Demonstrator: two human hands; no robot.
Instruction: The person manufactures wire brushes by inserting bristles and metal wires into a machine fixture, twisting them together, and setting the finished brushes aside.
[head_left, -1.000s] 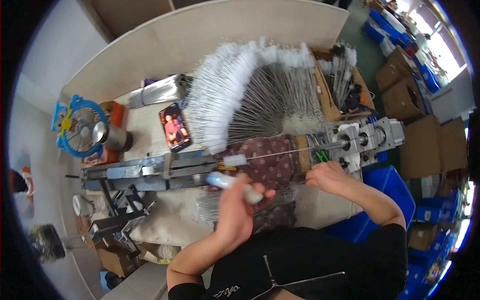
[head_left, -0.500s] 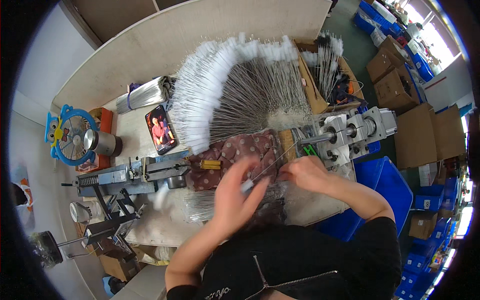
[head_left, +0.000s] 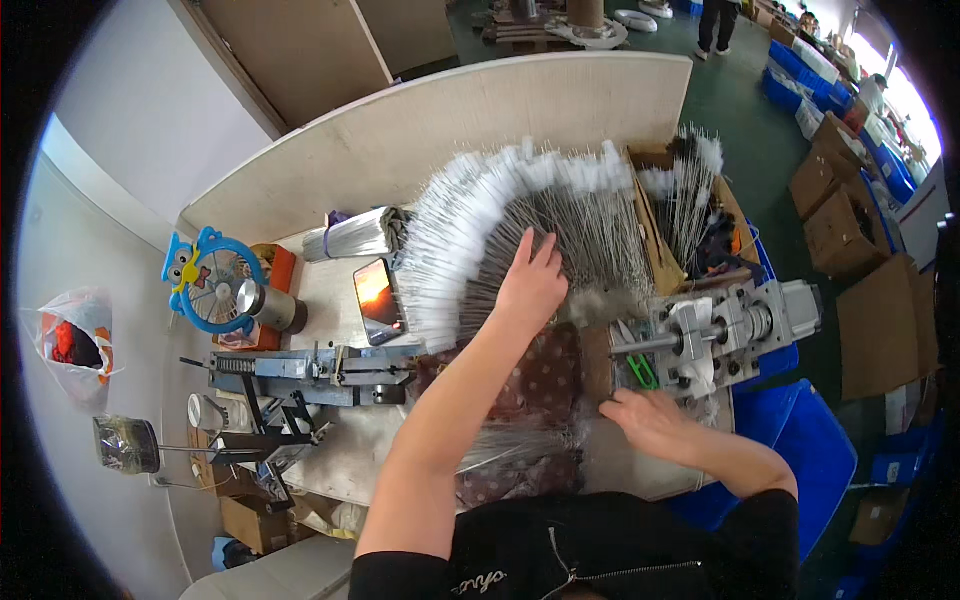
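Observation:
My left hand (head_left: 533, 285) reaches over a large fanned pile of wire-stemmed brushes (head_left: 440, 240) with white bristle ends. Its fingers are stretched out and apart above the bare wire stems, and no brush shows clearly in it. My right hand (head_left: 650, 425) is closed just in front of the motor-driven shaft machine (head_left: 715, 335), thumb and fingertips together; whatever they hold, if anything, is too small to make out. Beside that hand lies a green-handled cutting tool (head_left: 640, 372). Under my left forearm spreads a brown dotted cloth (head_left: 545, 375), with loose wires (head_left: 520, 447) on its near side.
A metal bench fixture (head_left: 310, 370) occupies the left side. Behind it stand a blue fan (head_left: 215, 285), a steel cup (head_left: 270, 305) and a phone (head_left: 378, 300). A carton of brushes (head_left: 655, 225) is at the back right. Blue bins (head_left: 810, 430) flank the table's right edge.
My left hand has moved from the cloth, where it was by a white-ended wire, forward over the brush pile. My right hand stays near the machine. The view has tilted up.

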